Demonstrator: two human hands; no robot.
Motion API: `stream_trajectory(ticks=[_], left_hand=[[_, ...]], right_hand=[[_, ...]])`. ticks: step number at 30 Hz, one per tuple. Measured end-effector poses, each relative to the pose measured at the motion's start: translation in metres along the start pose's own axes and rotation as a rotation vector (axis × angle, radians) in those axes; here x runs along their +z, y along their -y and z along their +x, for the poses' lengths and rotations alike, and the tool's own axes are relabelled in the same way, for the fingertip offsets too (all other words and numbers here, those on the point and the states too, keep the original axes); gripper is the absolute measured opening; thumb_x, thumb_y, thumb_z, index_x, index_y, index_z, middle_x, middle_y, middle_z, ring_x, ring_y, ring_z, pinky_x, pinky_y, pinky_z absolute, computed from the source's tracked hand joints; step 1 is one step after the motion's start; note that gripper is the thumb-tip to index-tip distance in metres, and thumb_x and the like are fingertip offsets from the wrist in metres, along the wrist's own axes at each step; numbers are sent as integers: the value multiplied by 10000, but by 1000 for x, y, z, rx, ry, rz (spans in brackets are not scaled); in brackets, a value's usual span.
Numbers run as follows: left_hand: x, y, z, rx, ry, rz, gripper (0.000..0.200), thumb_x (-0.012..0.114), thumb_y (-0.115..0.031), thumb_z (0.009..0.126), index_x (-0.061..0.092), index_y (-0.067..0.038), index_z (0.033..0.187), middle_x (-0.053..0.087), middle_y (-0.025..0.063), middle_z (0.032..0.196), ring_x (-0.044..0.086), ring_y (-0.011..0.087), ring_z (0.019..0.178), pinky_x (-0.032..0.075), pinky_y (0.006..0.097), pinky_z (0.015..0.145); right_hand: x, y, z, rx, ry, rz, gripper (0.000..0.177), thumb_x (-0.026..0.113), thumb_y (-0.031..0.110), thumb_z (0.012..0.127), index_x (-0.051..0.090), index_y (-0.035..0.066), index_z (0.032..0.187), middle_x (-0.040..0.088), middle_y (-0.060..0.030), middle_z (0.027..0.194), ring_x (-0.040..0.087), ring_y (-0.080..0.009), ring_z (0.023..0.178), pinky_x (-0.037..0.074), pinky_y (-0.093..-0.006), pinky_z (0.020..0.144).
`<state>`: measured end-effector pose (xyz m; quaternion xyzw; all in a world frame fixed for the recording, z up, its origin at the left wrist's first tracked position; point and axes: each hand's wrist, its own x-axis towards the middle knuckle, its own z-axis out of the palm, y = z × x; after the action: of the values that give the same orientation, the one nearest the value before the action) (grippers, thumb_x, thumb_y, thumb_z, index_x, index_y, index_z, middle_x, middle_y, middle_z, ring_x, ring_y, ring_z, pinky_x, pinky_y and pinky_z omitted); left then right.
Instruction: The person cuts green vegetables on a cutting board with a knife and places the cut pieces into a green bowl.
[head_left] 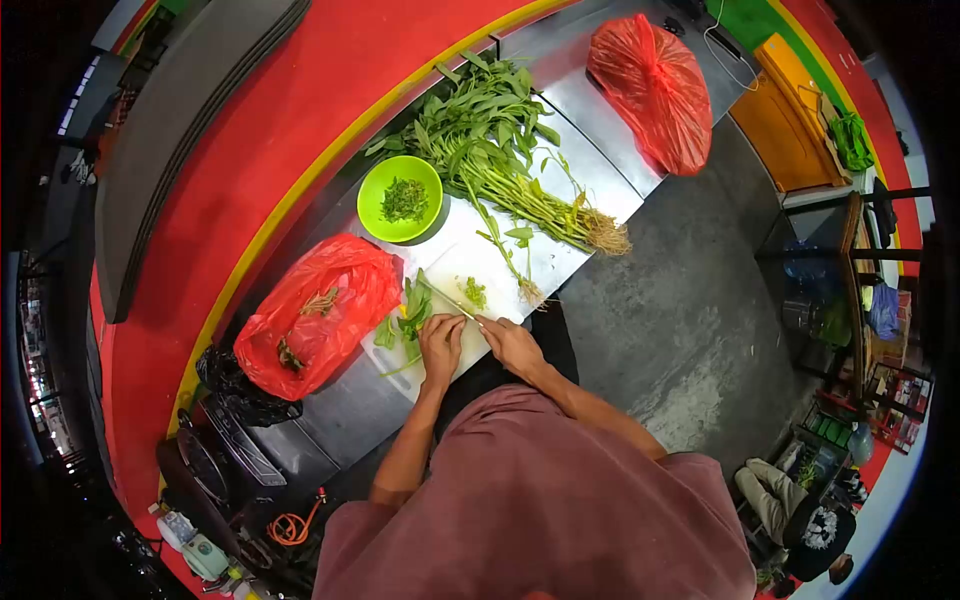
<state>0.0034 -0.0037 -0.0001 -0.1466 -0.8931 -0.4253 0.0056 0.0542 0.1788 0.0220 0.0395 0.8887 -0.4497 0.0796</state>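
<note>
My left hand (440, 345) is closed around a leafy green stem (412, 312), pressing it on the white cutting board (462, 270). My right hand (511, 346) grips a knife (452, 301), its thin blade slanting across the board towards the far left. A small pile of chopped green pieces (475, 293) lies just beyond the blade. Past the board stands a lime-green bowl (375, 215) with finely cut greens (404, 199) in it. Beside the bowl spreads a big bunch of leafy greens (490, 140), its roots (607, 233) pointing right.
An opened red plastic bag (345, 262) with root scraps lies left of the board, near a black plastic bag (240, 395). A full red bag (655, 95) rests at the metal counter's far end. A seated person (805, 515) is at lower right.
</note>
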Motion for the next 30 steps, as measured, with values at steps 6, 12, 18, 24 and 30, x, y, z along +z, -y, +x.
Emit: stream_trajectory(ticks=[6,12,18,24,30], left_hand=[[2,-5,2,-25,-20,27,121,749,-137,921,804,-106,1024,711,60,966,648,279,949,456,413,859],[7,-5,5,-41,-40,30,105,754,-137,910,810,-109,995,723,44,968,646,271,953,453,405,860],[11,3,3,-47,-46,31,115,766,-155,899,813,-110,995,734,35,985,646,266,966,447,411,884],[11,5,2,-48,-30,29,119,773,-141,894,817,-106,998,724,43,977,644,269,964,448,410,871],[6,-3,1,34,-41,73,125,745,-98,904,811,-87,1008,707,49,984,631,275,946,444,414,838]], right_hand=[[-10,-3,0,47,-18,99,332,592,198,1063,686,85,1360,657,-227,872,678,-401,786,543,-483,716],[-14,-1,-9,34,3,185,349,569,231,1074,668,99,1382,691,-257,957,683,-456,900,549,-509,803],[-14,-3,-17,31,32,166,339,575,200,1069,672,87,1374,693,-264,959,686,-443,889,548,-505,803],[-12,-5,-16,18,36,132,345,582,199,1074,669,88,1390,693,-230,968,674,-410,817,534,-475,768],[0,-8,-6,0,30,27,368,597,201,1060,653,112,1413,657,-220,906,665,-426,817,547,-500,744]])
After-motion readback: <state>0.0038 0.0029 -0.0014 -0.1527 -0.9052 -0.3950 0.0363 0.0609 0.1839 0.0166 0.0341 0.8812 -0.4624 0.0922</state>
